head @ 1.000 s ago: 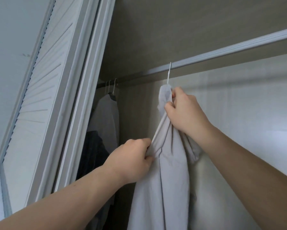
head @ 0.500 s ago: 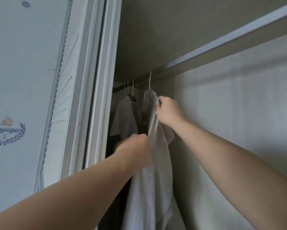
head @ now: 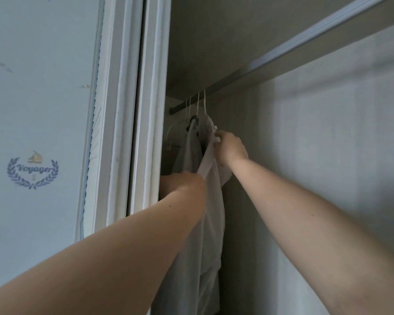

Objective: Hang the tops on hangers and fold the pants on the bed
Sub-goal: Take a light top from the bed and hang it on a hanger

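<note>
– Head view: where is the top (head: pixel 210 223)?
– On a hanger (head: pixel 204 103) at the far left end of the rail (head: pixel 305 40), just beside other hung clothes (head: pixel 190 151)
– The right hand (head: pixel 231 148)?
– Curled at the top's shoulder, pinching the cloth
– The left hand (head: pixel 182 184)?
– Against the top lower down; fingers hidden, so I cannot tell its grip

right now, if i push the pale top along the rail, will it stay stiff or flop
Probably floppy: the pale top drapes in loose folds below the left hand. Likely light, since a thin hanger hook carries it.
</note>
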Motion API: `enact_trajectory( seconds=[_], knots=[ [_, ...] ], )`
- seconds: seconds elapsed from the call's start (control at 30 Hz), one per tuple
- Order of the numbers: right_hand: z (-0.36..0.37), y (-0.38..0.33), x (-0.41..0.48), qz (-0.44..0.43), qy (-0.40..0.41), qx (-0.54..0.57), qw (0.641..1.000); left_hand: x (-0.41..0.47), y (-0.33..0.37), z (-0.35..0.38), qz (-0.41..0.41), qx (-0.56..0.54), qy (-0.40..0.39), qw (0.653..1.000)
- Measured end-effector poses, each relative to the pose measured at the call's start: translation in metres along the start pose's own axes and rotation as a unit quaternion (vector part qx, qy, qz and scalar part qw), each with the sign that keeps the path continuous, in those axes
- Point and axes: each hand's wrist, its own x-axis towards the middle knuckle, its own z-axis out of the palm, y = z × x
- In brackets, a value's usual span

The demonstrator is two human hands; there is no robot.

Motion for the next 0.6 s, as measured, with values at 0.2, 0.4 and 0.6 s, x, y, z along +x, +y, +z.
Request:
enact_trajectory(
  seconds=[0.2, 0.4, 0.6],
  knots=[
    [-0.016, 0.032, -0.058, -0.078, -0.020, 0.040, 0.996, -0.021, -0.005, -0.004, 0.030, 0.098, 0.057, 0.993],
    [-0.039, 0.031, -0.141, -0.099, -0.031, -0.033, 0.994, -0.079, -0.016, 0.007, 0.174, 0.171, 0.222, 0.944],
    [-0.051, -0.001, -0.252, -0.133, -0.050, -0.104, 0.984, -0.158, -0.073, 0.029, 0.177, 0.177, 0.239, 0.938]
  ],
)
